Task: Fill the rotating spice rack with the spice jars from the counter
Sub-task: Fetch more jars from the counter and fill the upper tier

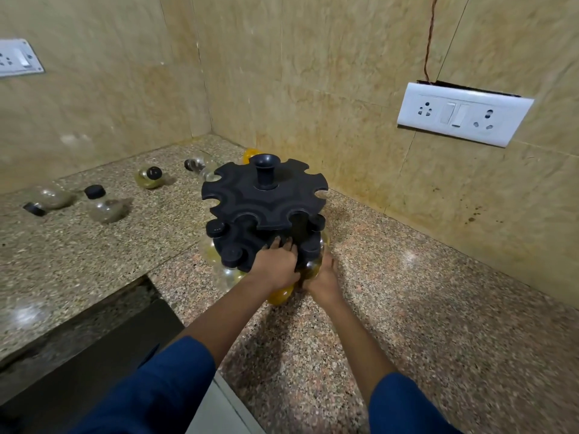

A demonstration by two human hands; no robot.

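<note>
The black two-tier rotating spice rack (250,192) stands on the granite counter near the corner. Its top tier's slots are empty; the lower tier holds black-capped jars (215,228). My left hand (275,266) lies flat against the lower tier's front. My right hand (324,277) cups a clear black-capped jar (310,261) at a lower-tier slot. A yellow-filled jar (279,296) shows under my left wrist. Loose jars lie on the counter to the left: (149,177), (103,203), (47,200), (197,164).
Tiled walls meet in a corner behind the rack. A white socket panel (460,115) is on the right wall, another (17,57) on the left wall. A dark recess (103,324) opens in the counter at lower left. A yellow jar (250,153) sits behind the rack.
</note>
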